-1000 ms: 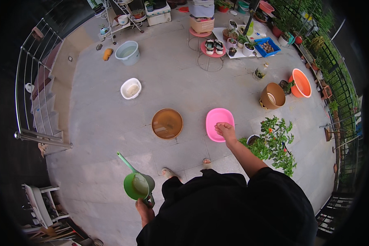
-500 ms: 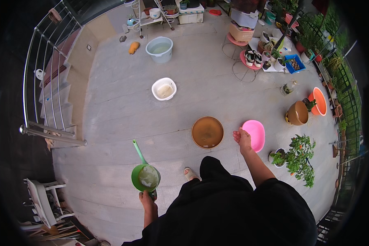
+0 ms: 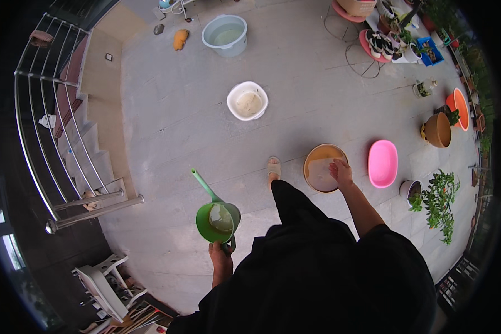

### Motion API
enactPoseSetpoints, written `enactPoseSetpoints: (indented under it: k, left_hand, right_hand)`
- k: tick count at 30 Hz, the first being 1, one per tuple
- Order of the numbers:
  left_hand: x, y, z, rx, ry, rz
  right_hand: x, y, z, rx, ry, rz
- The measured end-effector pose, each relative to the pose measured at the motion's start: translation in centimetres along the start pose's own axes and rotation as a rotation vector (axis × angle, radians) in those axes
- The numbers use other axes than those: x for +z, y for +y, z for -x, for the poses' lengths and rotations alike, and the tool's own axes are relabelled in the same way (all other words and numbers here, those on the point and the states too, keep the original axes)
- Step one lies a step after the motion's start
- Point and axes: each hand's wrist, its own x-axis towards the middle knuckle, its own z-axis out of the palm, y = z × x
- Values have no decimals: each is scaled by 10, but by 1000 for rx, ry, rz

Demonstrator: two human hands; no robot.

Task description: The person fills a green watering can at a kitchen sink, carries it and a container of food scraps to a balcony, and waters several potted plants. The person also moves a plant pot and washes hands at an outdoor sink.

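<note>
A green watering can (image 3: 202, 223) with a long spout hangs from my left hand (image 3: 221, 263), whose fingers are wrapped round its handle. Pale, cloudy-looking liquid shows inside the can, and its spout points ahead. My right hand (image 3: 342, 173) is held out over the right side of a round brown basin (image 3: 324, 151), with nothing seen in it and its fingers loosely apart. The water in that basin reflects light. To the right of the hand lies a pink oval basin (image 3: 383, 163).
Farther ahead on the grey floor stand a white basin (image 3: 248, 87) and a pale blue tub (image 3: 231, 51) of water. At right are a potted plant (image 3: 440, 203), a brown pot (image 3: 438, 131) and an orange bucket (image 3: 460, 108). Metal railing (image 3: 25, 139) borders steps at left.
My left foot has come forward and the basins have shifted right in view. My right hand, which overlapped the pink basin's edge, now overlaps the brown one. The watering can stays in my left hand.
</note>
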Motion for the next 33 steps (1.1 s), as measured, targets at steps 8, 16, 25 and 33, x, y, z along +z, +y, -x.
enactPoseSetpoints:
  k: [8,16,25,33]
  left_hand:
    - [64,66,-88,52,-36,-43]
    - [122,76,-211,-17,-88,-73]
    - [113,27,-319,-134,57,-123]
    - [83,9,-358,-206,132,-191]
  right_hand:
    - [205,17,-96,156,-270,428]
    - [342,58,-239,102,-237,487]
    - [409,157,-423,128,-143,728]
    - [472,177,-479,119,149,257]
